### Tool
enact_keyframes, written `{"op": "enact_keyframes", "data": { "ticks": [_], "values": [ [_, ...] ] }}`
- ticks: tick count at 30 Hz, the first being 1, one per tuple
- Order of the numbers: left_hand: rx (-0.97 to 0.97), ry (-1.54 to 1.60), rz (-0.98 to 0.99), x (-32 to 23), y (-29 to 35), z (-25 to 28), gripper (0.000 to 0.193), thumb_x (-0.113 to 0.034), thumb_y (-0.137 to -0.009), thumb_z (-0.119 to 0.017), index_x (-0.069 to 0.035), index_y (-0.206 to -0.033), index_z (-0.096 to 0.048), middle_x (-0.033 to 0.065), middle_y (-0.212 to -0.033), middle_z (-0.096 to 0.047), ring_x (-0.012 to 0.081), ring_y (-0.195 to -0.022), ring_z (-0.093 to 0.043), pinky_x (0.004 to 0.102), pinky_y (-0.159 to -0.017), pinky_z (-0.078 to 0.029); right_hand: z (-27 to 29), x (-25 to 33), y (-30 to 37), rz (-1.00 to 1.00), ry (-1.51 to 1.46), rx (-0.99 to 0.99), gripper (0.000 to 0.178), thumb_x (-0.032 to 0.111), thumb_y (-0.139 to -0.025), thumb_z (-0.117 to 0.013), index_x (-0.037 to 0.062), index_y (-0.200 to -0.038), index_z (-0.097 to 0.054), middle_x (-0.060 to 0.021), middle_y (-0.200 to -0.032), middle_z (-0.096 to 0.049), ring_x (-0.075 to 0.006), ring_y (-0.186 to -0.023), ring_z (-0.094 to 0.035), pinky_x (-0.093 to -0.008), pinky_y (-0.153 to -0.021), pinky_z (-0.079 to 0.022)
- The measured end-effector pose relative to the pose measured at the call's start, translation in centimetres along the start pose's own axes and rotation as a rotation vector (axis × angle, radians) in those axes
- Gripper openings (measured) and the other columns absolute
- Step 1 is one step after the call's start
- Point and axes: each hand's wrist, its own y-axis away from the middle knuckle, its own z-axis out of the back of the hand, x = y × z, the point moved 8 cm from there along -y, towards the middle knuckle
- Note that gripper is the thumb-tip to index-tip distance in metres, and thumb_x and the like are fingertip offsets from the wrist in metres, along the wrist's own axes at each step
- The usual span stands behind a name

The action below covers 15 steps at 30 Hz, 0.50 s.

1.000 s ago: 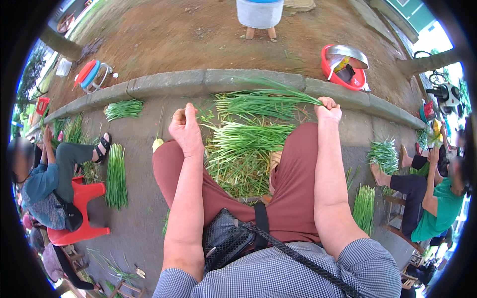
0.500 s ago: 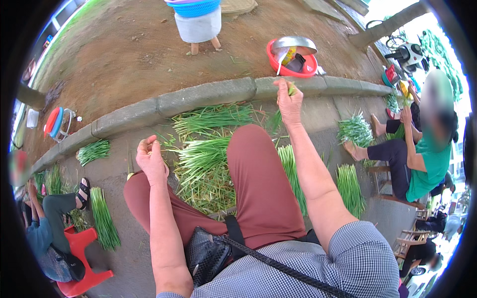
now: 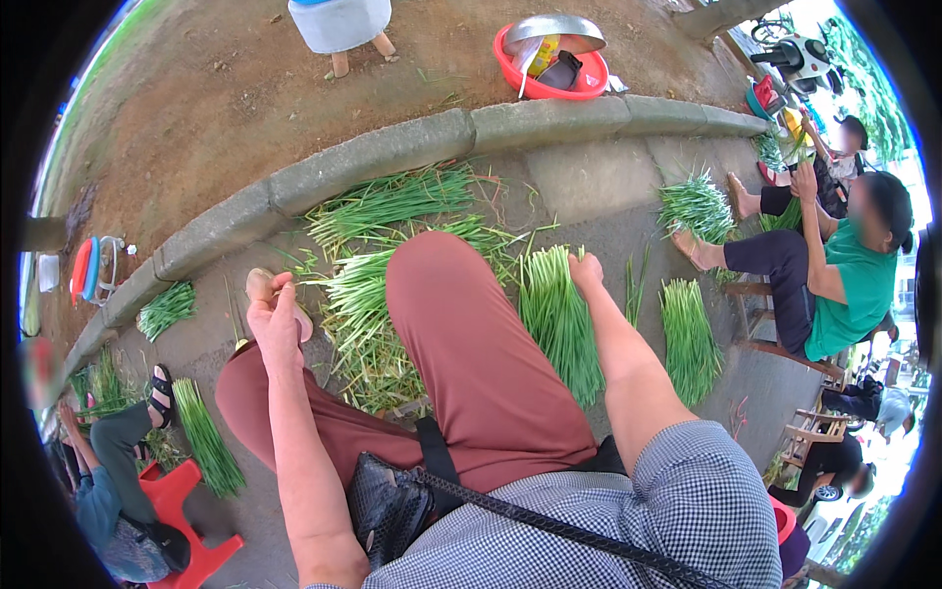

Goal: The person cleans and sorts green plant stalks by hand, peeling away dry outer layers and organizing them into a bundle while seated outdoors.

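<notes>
My right hand [image 3: 588,274] is closed at the pale ends of a neat bundle of garlic chives [image 3: 561,339] on the ground, right of my raised knee. Its fingertips, against the stalks, are partly hidden. Over my left knee, my left hand [image 3: 275,319] has thumb and fingers pinched together; what is between them is too small to make out. Between my legs lies a heap of loose chives [image 3: 358,304], pale ends to the left, over yellowish trimmed scraps [image 3: 378,373]. Beyond it spreads another layer of green chives [image 3: 397,204].
A curved stone curb [image 3: 363,157] runs across the front. Behind it stand a red basin [image 3: 549,83] and a stool [image 3: 340,25]. More chives [image 3: 690,339] lie right. A person in green [image 3: 859,294] sits right; another sits left near a red plastic stool [image 3: 182,510].
My right hand has come down and back from near the curb to the chive bundle by my knee. My left hand has shifted slightly left and down. The view has turned somewhat.
</notes>
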Motion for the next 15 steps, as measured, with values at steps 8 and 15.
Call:
{"op": "enact_keyframes", "data": {
  "ticks": [8,15],
  "values": [
    [0.062,-0.019,0.063,0.6,0.5,-2.0,0.014,-0.006,-0.084,-0.058,-0.003,-0.098,-0.061,-0.008,-0.067,-0.044,-0.0002,-0.052,-0.034,0.0162,-0.045,-0.024,-4.5,-1.5,-0.6,-0.114,-0.063,0.043,0.063,0.035,-0.071,-0.07,0.0016,-0.118,-0.044,-0.0222,-0.114,-0.055,-0.0353,-0.108,-0.053,-0.042,-0.091,-0.043],
    [0.103,-0.106,0.078,0.9,0.5,-2.0,0.015,-0.007,-0.083,-0.059,-0.002,-0.096,-0.062,-0.0075,-0.07,-0.046,0.0013,-0.061,-0.036,0.0166,-0.054,-0.029,-4.9,0.0,0.6,-0.002,0.066,-0.086,0.054,0.027,-0.068,-0.072,0.0046,-0.109,-0.046,-0.0169,-0.11,-0.049,-0.0352,-0.106,-0.049,-0.044,-0.088,-0.044]
  ]
}}
